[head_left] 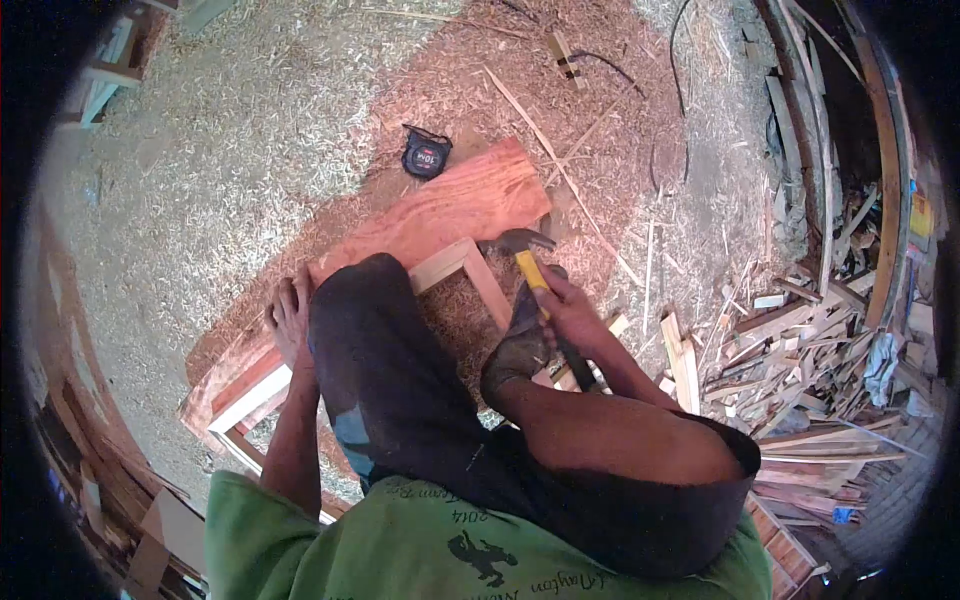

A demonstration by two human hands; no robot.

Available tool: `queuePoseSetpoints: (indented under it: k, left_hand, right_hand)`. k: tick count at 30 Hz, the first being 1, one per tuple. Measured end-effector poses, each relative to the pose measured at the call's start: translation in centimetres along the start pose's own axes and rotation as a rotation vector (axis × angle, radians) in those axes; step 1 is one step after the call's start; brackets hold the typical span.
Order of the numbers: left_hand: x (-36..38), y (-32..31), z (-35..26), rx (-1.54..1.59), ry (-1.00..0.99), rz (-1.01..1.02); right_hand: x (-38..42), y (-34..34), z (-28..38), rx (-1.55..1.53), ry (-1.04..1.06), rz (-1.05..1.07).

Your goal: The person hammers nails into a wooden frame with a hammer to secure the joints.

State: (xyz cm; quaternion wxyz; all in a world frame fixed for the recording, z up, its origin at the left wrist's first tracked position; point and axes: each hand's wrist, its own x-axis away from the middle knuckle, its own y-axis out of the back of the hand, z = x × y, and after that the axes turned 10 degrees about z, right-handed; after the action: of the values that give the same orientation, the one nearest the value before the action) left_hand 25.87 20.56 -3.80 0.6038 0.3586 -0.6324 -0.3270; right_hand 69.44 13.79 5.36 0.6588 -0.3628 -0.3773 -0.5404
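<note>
My right hand is wrapped round the handle of a claw hammer, which has a yellow and black grip. The hammer's dark metal head lies over the far corner of a pale wooden frame, close to a wide reddish plank. My left hand rests on the wood left of my knee, fingers apart. Below that hand a white-edged strip of the frame runs along the reddish wood. My bent legs hide the frame's middle part.
A black tape measure lies just beyond the plank. Wood shavings cover the ground, with thin sticks and a dark cable on it. Offcuts are heaped at right; more timber stands at the upper left.
</note>
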Motion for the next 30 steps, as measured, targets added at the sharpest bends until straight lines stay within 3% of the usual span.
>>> queuePoseSetpoints:
  k: [3, 6, 8, 10, 12, 13, 15, 18, 20, 22, 24, 25, 27, 28, 30]
  left_hand:
    - [-0.3, 1.3, -0.7, -0.021, 0.047, 0.008]
    - [0.3, -0.4, -0.4, -0.056, 0.056, -0.007]
    - [0.2, -0.1, -0.4, -0.078, 0.055, -0.031]
    - [0.0, -0.3, -0.3, -0.098, 0.069, 0.000]
    - [-0.1, -1.1, 0.4, -0.115, 0.038, 0.000]
    - [-0.3, -1.4, 0.7, -0.047, 0.039, 0.000]
    - [0.0, -1.7, 1.6, 0.078, 0.028, 0.020]
    - [-0.3, -1.9, 2.0, 0.042, 0.004, 0.004]
    - [-0.2, -1.8, 1.9, -0.078, -0.025, -0.046]
    - [0.1, -2.0, 1.7, -0.126, -0.031, -0.063]
    - [0.0, -2.0, 1.8, -0.116, -0.018, -0.056]
    - [-0.1, -1.7, 1.6, -0.095, 0.001, -0.039]
    - [-0.1, -1.0, 1.1, -0.055, 0.039, -0.007]
    - [-0.2, -1.3, 1.6, -0.094, 0.006, -0.026]
    - [-0.1, -2.1, 2.7, -0.170, -0.062, -0.053]
  right_hand:
    - [0.2, 4.1, 1.3, 0.006, 0.198, -0.162]
    - [1.2, 10.2, 5.0, -0.209, 0.265, -0.437]
    - [1.1, 13.0, 5.2, -0.388, 0.549, -0.580]
    - [-0.3, 12.1, 2.8, -0.064, 0.580, -0.844]
    - [-1.3, 9.5, -2.8, 0.163, 0.314, -0.513]
    - [-1.5, 2.3, -1.2, 0.205, 0.253, -0.331]
    - [-1.3, 0.3, -0.2, 0.032, 0.083, -0.052]
    - [0.0, 4.6, 1.7, -0.009, 0.111, -0.217]
    - [-0.3, 9.9, 0.2, -0.158, 0.337, -0.395]
    - [0.6, 12.6, 3.5, -0.294, 0.454, -0.613]
    - [0.2, 13.0, 1.3, -0.070, 0.376, -0.719]
    - [-0.4, 12.2, -0.5, 0.033, 0.333, -0.721]
    - [-1.0, 5.5, -2.7, 0.189, 0.195, -0.412]
    - [-0.8, 0.6, -0.9, 0.152, 0.080, -0.196]
    - [-0.7, -0.3, 1.3, 0.106, 0.104, -0.094]
